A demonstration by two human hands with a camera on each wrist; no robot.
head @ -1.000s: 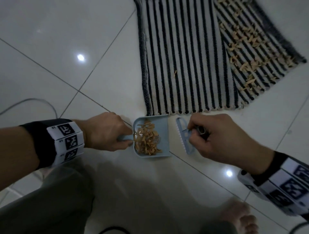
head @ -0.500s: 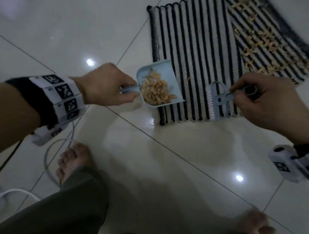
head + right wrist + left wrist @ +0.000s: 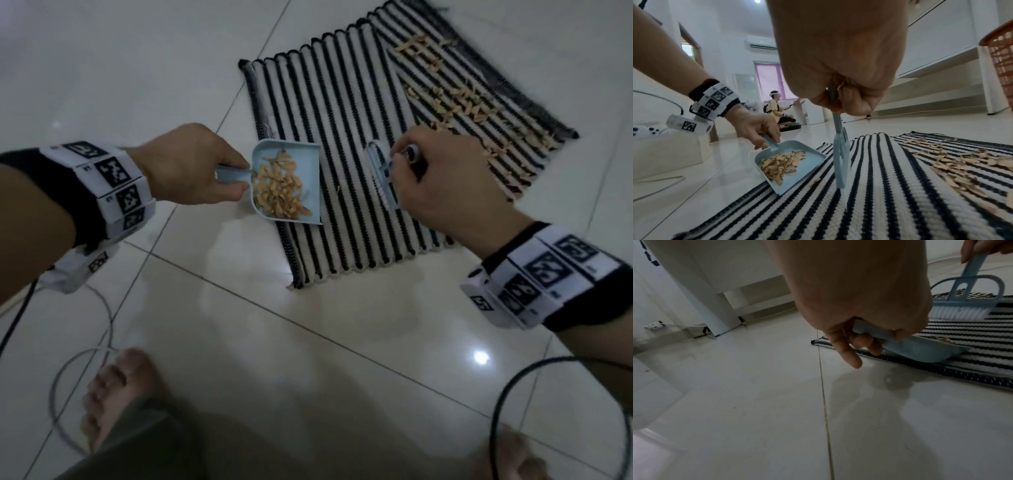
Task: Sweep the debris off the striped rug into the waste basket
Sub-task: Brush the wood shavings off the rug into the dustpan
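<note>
In the dustpan point(image 3: 310, 161), tan debris point(image 3: 279, 192)

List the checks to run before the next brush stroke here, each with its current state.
1. Left hand grips dustpan handle: ok.
2. Dustpan lip down on striped rug: ok.
3. Right hand grips brush: ok.
4. Bristles touching rug: ok.
5. Debris left on rug's far side: not ok, a long band remains.
6. Waste basket within reach: cannot tell.
</note>
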